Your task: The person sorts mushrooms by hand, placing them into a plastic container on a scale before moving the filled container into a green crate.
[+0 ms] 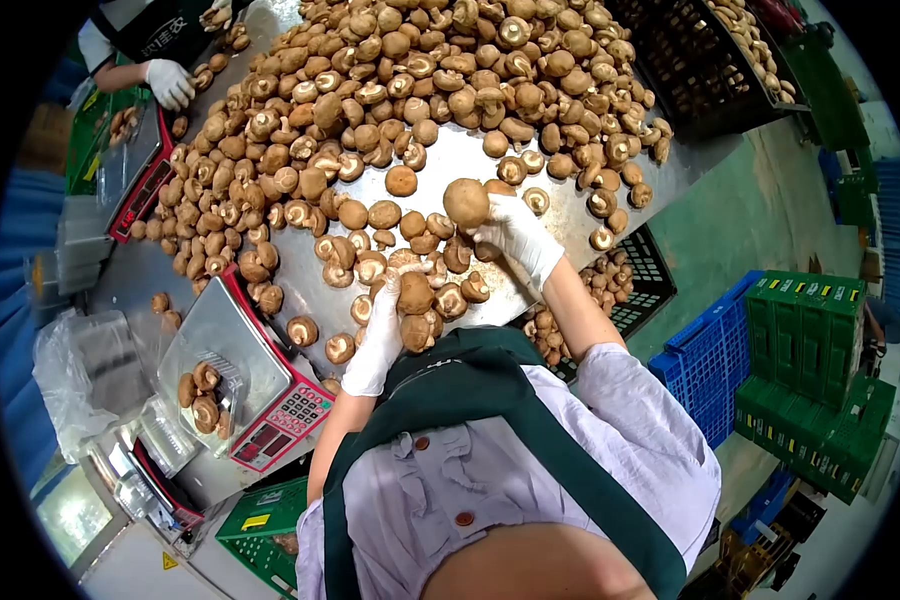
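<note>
My right hand (522,240), in a white glove, is closed on a large brown shiitake mushroom (466,202) and lifts it over the metal table (370,185). Near the table's front edge, my left hand (378,342), gloved too, curls around shiitake mushrooms (416,294) held close to the apron. Part of its fingers is hidden behind the caps. Loose mushrooms (370,266) lie between both hands, some stem up. Beyond them rises a big heap of mushrooms (400,75).
On the left a scale (220,350) bears a tray with several mushrooms. A plastic bag (70,390) lies beside it. Another person's gloved hand (170,84) is at the upper left near a second scale (142,185). A crate of mushrooms (642,285) stands below the right edge; green crates (805,335) are stacked farther right.
</note>
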A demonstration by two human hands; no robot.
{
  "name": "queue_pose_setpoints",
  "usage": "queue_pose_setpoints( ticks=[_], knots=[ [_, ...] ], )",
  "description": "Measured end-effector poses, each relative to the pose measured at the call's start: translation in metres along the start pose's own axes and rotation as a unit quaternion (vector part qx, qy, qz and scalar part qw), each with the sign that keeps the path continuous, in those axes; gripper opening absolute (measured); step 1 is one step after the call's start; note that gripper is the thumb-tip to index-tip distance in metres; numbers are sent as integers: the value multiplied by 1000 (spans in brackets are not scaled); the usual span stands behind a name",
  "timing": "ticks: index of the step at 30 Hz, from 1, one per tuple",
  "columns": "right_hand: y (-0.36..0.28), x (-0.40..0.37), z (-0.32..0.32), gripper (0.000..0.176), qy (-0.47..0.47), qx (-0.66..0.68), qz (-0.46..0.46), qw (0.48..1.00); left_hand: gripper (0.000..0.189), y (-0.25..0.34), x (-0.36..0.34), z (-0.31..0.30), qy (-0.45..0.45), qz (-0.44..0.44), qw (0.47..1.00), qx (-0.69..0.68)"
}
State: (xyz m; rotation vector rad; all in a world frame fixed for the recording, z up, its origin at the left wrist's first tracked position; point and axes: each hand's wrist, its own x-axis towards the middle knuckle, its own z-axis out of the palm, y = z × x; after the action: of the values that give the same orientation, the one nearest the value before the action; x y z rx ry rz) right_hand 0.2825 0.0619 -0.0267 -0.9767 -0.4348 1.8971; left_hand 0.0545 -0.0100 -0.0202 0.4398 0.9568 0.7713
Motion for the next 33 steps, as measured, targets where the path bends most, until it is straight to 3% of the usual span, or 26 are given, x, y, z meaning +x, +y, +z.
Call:
queue_pose_setpoints(
  ticks=[1,3,5,6,7,13,15,17,18,19,20,23,25,26,28,29,31,33],
  knots=[
    [4,-3,7,31,8,-8,30,999,62,0,0,1,1,-3,1000,1],
    [15,-13,18,24,-11,-8,41,999,65,2,1,6,-69,115,986,101],
    [40,-16,24,19,-2,-70,37,997,63,-7,7,1,-28,150,982,108],
    [49,-18,29,19,-27,-247,-49,967,62,-7,6,3,-14,151,980,124],
    [53,-24,40,18,-50,-415,-133,899,61,-8,5,3,0,152,978,140],
    [42,-37,61,22,-4,-502,-131,855,50,12,-14,4,83,131,984,93],
    [42,-32,52,24,29,-481,-124,867,52,21,-21,-17,97,184,971,121],
    [22,-37,49,24,59,-521,-98,846,56,55,-55,-13,173,245,942,153],
    [19,-36,39,24,83,-496,-87,860,56,68,-70,-23,209,290,908,217],
    [8,-35,33,25,114,-541,-104,827,56,79,-86,-38,244,333,867,278],
    [0,-31,22,25,137,-554,-102,815,61,89,-101,-54,312,383,787,370],
    [-26,-11,-9,22,208,-623,-135,742,57,112,-161,-112,479,361,664,447],
    [-48,4,-16,20,251,-653,-184,691,57,121,-190,-146,522,369,558,529],
    [-55,16,-23,20,264,-684,-225,642,57,121,-199,-160,520,371,558,529],
    [-67,44,-32,27,310,-740,-255,540,62,119,-207,-178,518,313,491,627],
    [-71,54,-32,30,312,-767,-233,511,62,117,-208,-180,518,314,490,627],
    [-73,81,-45,23,290,-824,-156,461,62,117,-209,-180,499,302,395,710],
    [-63,101,-58,11,308,-827,-202,424,62,115,-206,-176,495,293,364,732]
  ],
)
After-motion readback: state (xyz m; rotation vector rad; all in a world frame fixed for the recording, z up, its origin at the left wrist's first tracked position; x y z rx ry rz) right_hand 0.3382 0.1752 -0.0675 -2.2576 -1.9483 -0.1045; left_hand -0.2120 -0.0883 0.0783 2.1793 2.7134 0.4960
